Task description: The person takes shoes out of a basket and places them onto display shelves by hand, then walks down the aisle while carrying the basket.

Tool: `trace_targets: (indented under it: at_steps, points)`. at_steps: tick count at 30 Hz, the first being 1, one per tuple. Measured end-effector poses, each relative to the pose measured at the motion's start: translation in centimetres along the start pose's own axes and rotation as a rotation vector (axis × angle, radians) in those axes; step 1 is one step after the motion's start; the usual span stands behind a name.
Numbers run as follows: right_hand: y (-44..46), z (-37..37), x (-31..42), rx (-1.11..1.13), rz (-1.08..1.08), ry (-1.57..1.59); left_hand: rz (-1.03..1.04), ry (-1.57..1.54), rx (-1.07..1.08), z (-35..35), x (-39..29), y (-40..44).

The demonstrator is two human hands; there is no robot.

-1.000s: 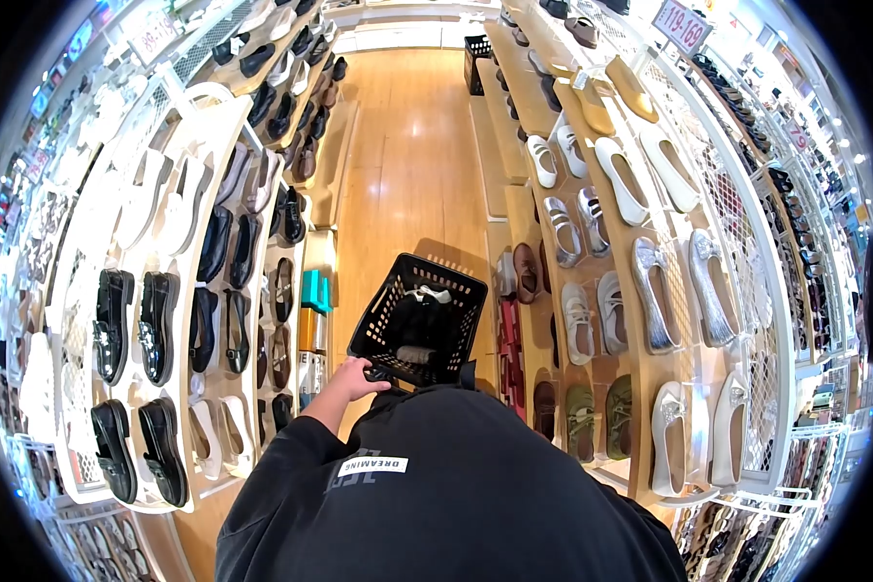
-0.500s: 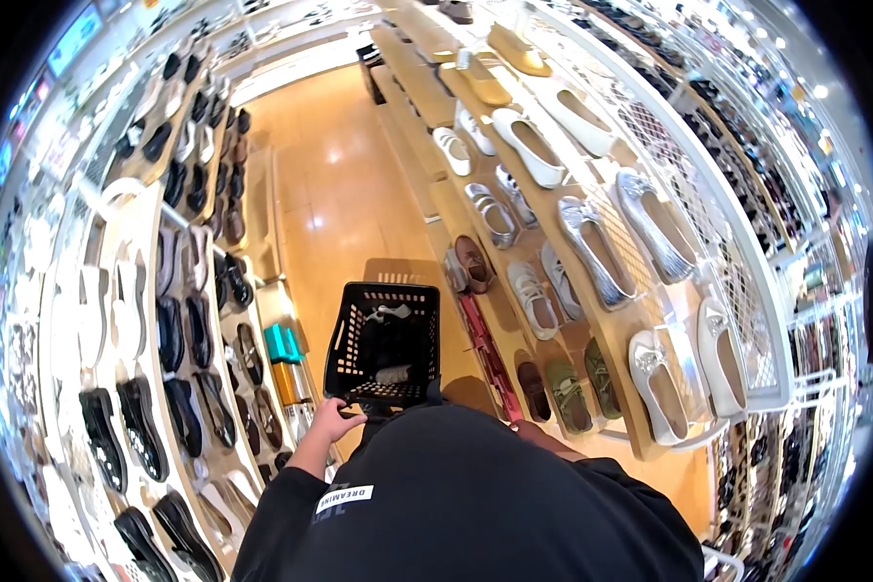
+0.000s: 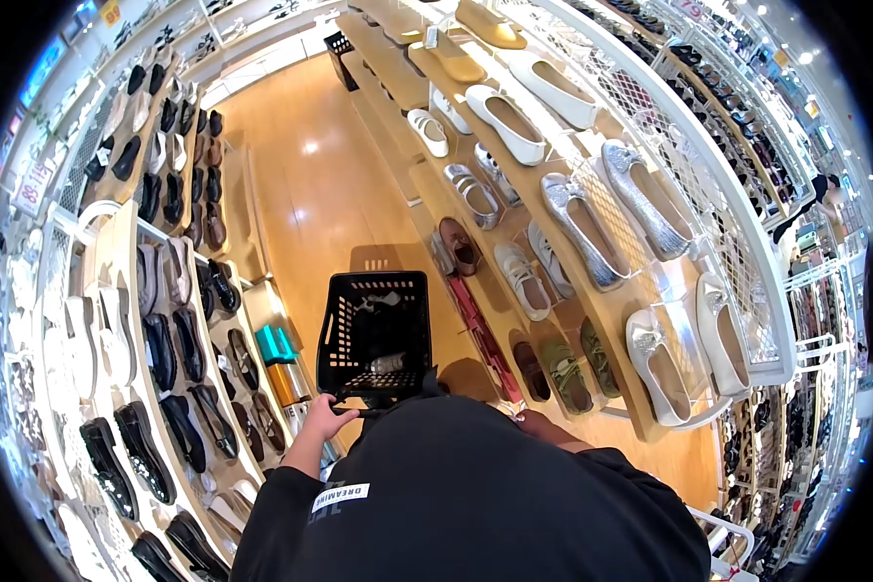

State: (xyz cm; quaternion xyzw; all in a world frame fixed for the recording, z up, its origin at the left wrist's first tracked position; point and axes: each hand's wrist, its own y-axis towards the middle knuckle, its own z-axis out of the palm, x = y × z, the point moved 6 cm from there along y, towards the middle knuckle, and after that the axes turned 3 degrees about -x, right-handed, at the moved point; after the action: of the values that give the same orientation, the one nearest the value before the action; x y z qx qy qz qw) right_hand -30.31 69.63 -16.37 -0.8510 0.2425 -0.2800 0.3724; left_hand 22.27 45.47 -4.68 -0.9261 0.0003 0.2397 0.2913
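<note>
My left hand [image 3: 328, 420] is closed around the handle bar at the near side of a black shopping basket [image 3: 324, 328]. Inside the basket lie a pale, strappy item [image 3: 380, 300] at the far end and a greyish item [image 3: 388, 363] at the near end; their kinds are unclear. Beside my belly on the right, my right hand [image 3: 533, 421] shows only in part, its fingers curled. Something small and whitish is by those fingers, too little visible to name. The black shirt [image 3: 495, 495] hides the rest.
Tiered shelves of flats, sneakers and lace-ups [image 3: 527, 281] stand close on the right. Racks of black and pale shoes [image 3: 168, 427] line the left, with a teal box [image 3: 275, 343] low down. A wooden floor aisle [image 3: 306, 184] runs ahead between them.
The basket has shifted slightly left and up in view, and the shelves on the right have moved a little left. My left hand keeps its hold on the handle.
</note>
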Motion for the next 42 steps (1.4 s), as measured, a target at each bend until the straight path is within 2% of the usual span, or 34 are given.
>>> trace_targets:
  at_steps: [5, 18, 22, 26, 28, 29, 30, 32, 33, 35, 37, 42]
  points:
    - [-1.7, -2.3, 3.9, -0.007, 0.001, 0.037, -0.026, -0.009, 0.02, -0.7, 0.4, 0.7]
    - [1.1, -1.6, 5.3, -0.004, 0.011, 0.059, -0.043, -0.03, 0.069, -3.4, 0.1, 3.3]
    - [-0.1, -2.2, 8.1, 0.01, 0.061, 0.055, -0.052, -0.035, 0.068, -4.1, -0.5, 4.5]
    - [1.0, -1.1, 9.4, 0.016, 0.063, 0.079, 0.016, -0.064, 0.008, -4.0, -0.5, 6.3]
    - [2.8, -1.3, 11.5, 0.077, 0.055, -0.08, 0.03, -0.051, 0.015, -4.1, -0.8, 6.7]
    - [2.3, -2.4, 13.6, -0.004, 0.06, -0.04, 0.032, -0.052, 0.035, -4.3, -0.9, 6.8]
    - [0.6, -4.4, 18.3, -0.087, -0.06, -0.003, 0.038, -0.055, 0.054, -4.5, -1.0, 7.1]
    - [4.1, -3.3, 20.2, -0.143, -0.247, 0.032, 0.089, -0.078, 0.101, -4.1, -0.4, 8.0]
    - [3.3, -4.2, 23.4, -0.277, -0.35, -0.118, 0.096, -0.077, 0.125, -4.0, 0.0, 8.3]
    - [0.6, -6.0, 31.3, -0.174, -0.366, 0.023, 0.112, -0.05, 0.168, -4.3, 0.0, 8.6]
    - [0.4, -5.9, 36.3, -0.092, -0.359, -0.057, 0.1, -0.028, 0.215, -4.9, -0.6, 8.8]
    - [4.9, 0.0, 39.2, -0.041, -0.387, -0.152, 0.112, 0.013, 0.3, -5.4, -0.9, 9.2]
